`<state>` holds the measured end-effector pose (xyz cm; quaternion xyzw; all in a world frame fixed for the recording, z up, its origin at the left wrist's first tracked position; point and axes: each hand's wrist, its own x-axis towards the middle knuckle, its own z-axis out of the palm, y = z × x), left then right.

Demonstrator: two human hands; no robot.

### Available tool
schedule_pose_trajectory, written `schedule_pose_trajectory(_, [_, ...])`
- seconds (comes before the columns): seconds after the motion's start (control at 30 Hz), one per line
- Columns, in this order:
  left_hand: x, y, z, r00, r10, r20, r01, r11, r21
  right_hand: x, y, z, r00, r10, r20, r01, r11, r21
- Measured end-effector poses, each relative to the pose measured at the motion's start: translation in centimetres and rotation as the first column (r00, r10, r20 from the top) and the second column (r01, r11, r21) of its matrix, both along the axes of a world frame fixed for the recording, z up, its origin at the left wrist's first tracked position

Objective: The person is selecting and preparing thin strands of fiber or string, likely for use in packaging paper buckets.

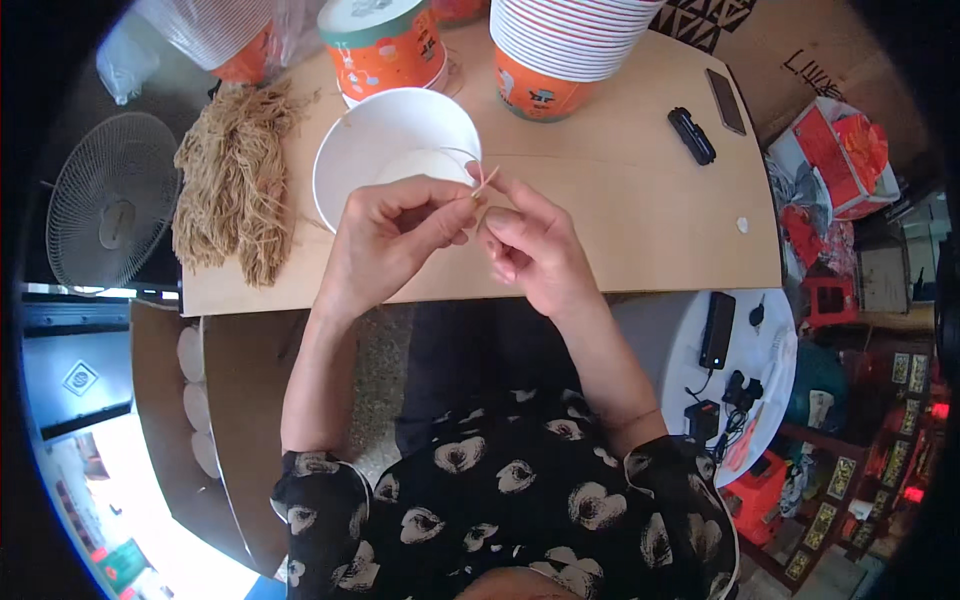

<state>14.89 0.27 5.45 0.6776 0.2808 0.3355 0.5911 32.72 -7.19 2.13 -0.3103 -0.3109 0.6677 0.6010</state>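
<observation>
Both hands, left hand (385, 235) and right hand (530, 245), pinch a thin straw strand (487, 180) (probably being knotted) over the white paper bowl (375, 135); next needs steady tension.

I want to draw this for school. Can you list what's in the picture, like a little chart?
left hand: pinches a thin straw strand with the fingertips
right hand: pinches the same strand, touching the left hand
white bowl: open, on the table behind the hands
straw bundle: lies left of the bowl
stack of bowls: upside down, at the far edge
table: light wood
phone: far right on the table
fan: beside the table, at left
</observation>
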Motion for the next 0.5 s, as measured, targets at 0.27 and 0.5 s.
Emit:
schedule_pose_trajectory(0.27, [0.2, 0.1, 0.9, 0.999, -0.041, -0.014, 0.039, 0.993, -0.111, 0.1, 0.1, -0.8, 0.982, 0.074, -0.176, -0.057, 0.993, 0.099])
schedule_pose_trajectory(0.5, [0.0, 0.2, 1.6, 0.994, -0.080, -0.081, 0.062, 0.977, -0.205, -0.1, 0.8, -1.8, 0.988, -0.025, -0.152, 0.071, 0.950, 0.305])
